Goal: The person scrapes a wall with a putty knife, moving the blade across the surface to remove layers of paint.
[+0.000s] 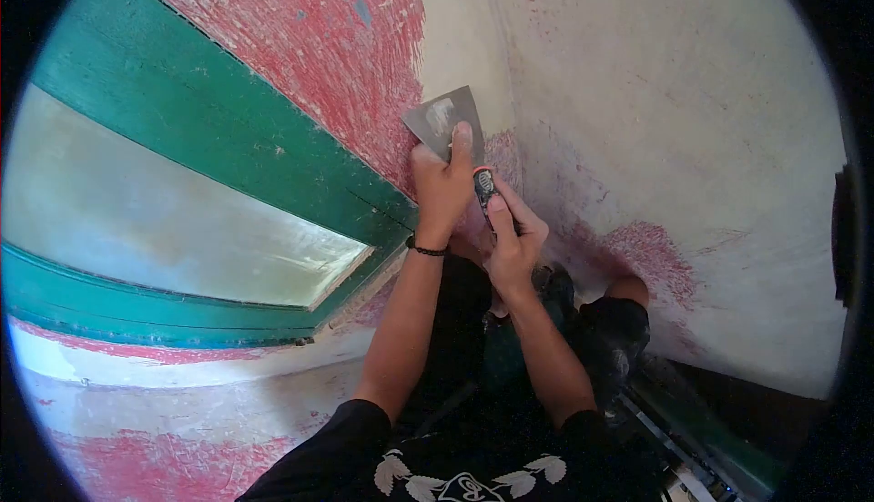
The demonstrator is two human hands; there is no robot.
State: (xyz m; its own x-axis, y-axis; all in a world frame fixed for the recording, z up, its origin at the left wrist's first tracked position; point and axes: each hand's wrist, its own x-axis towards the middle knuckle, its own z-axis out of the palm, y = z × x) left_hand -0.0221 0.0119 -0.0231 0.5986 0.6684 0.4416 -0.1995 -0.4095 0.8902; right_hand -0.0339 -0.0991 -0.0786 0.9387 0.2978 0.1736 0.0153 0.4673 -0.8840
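A wide putty knife has its metal blade up against the wall, where red patches meet a cream strip. Pale filler is smeared on the blade's face. My left hand grips the lower blade, its thumb pressed flat on the metal and its fingers mostly hidden behind. Around the black handle, which has an orange end, my right hand is closed, thumb on top. Scratched red paint lies to the left of the blade, and the cream strip runs above it.
A green wooden frame with a pale panel stands at the left. To the right, a whitish wall meets the cream strip at a corner and carries a red patch. Dark and green items lie low at the right.
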